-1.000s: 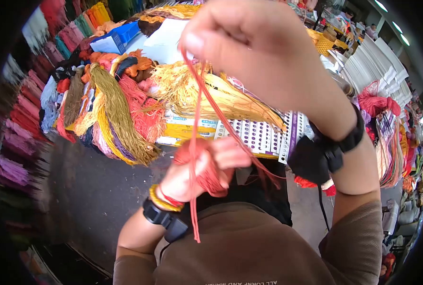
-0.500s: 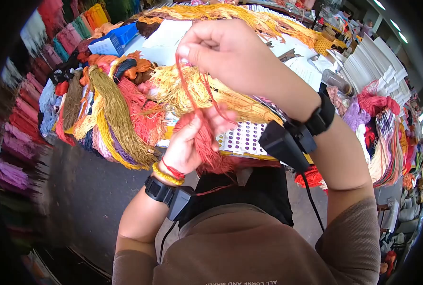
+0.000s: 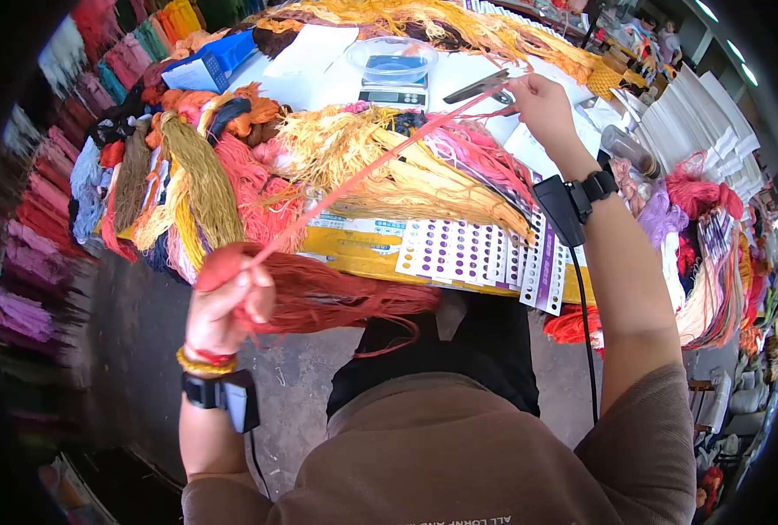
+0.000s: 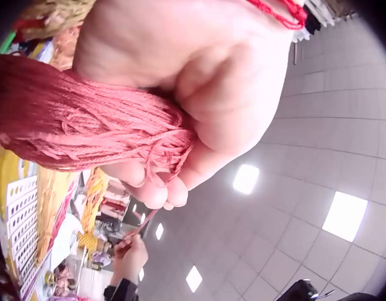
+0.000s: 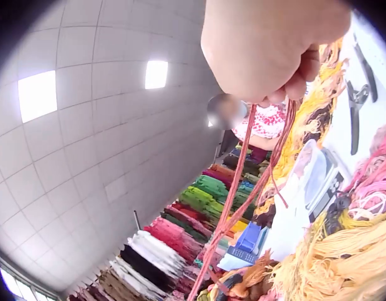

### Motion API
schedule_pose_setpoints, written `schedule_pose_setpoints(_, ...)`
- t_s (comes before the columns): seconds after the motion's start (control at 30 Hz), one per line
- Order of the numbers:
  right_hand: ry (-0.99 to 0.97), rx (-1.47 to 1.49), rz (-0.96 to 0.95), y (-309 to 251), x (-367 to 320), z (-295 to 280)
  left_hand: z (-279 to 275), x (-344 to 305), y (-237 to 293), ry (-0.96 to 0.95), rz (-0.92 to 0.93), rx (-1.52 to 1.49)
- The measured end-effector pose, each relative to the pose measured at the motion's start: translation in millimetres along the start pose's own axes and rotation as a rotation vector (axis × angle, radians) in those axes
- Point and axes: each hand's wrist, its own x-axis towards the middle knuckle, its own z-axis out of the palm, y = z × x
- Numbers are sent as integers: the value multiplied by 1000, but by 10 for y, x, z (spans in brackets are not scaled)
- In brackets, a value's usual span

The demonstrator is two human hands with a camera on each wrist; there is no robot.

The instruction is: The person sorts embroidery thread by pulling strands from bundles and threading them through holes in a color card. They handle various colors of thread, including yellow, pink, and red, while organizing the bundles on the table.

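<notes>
My left hand [image 3: 223, 315] grips the end of a red thread bundle [image 3: 336, 293], whose loose length hangs to the right in front of the table edge. In the left wrist view the fingers curl round the red bundle [image 4: 99, 125]. A few pinkish-red strands [image 3: 362, 175] run taut from it, up across the table, to my right hand [image 3: 542, 109], which pinches them between thumb and fingers. The right wrist view shows the strands [image 5: 230, 219] dropping from the curled right fingers [image 5: 278, 95].
Yellow skeins [image 3: 389, 175] and mixed coloured skeins [image 3: 196, 175] cover the table front, beside punched colour cards [image 3: 459, 254]. Behind are a scale with a clear bowl [image 3: 393, 63], a blue box [image 3: 227, 57] and dark scissors [image 3: 476, 87]. White stacks [image 3: 695, 122] stand at the right.
My hands have moved apart: the left went left and down with the bundle, the right went right. The strands between them are now stretched, and the bundle's length is spread out.
</notes>
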Motion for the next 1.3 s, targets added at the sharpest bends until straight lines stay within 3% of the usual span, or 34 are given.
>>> schedule_pose_setpoints(0.13,-112,97,57,49,-203,143,-3,-163,510,-3,183,94)
schedule_pose_setpoints(0.2,-157,107,35,88,-327,343,13,-288,731,63,218,25)
schedule_pose_setpoints(0.27,-256,192,-86,130,-498,587,-15,-339,900,-21,309,-94)
schedule_pose_setpoints(0.3,-258,199,-87,98,-579,679,-11,-330,953,-103,338,-168)
schedule_pose_setpoints(0.37,-472,120,16,44,-749,813,56,-301,960,-63,362,-219)
schedule_pose_setpoints(0.4,-471,124,15,37,-829,852,98,-275,953,-26,387,-276)
schedule_pose_setpoints(0.43,-324,16,-90,27,-906,888,88,-220,876,75,357,-223)
schedule_pose_setpoints(0.47,-177,-87,-195,33,-971,928,110,-150,699,292,342,-127)
schedule_pose_setpoints(0.5,-96,-62,-231,78,-1012,953,375,-4,515,654,230,-70)
schedule_pose_setpoints(0.53,-99,-53,-237,39,-1072,962,235,85,293,395,96,-244)
schedule_pose_setpoints(0.57,-169,94,-184,-22,-1157,942,118,166,45,269,12,-388)
schedule_pose_setpoints(0.6,-239,236,-124,-82,-1271,893,132,225,-154,249,-56,-579)
schedule_pose_setpoints(0.67,-631,509,157,-459,-1586,711,265,374,-461,158,-119,-697)
schedule_pose_setpoints(0.8,-867,950,242,-774,-1988,643,610,575,-666,55,-225,-765)
schedule_pose_setpoints(1.0,-852,1023,301,-628,-2028,657,733,617,-668,34,-281,-661)
schedule_pose_setpoints(1.07,-823,867,420,-650,-2006,577,692,600,-693,63,-288,-396)
schedule_pose_setpoints(1.1,-747,876,405,-608,-2057,632,711,599,-700,154,-303,-337)
schedule_pose_setpoints(1.3,-721,815,410,-584,-2059,633,768,610,-828,204,-209,22)
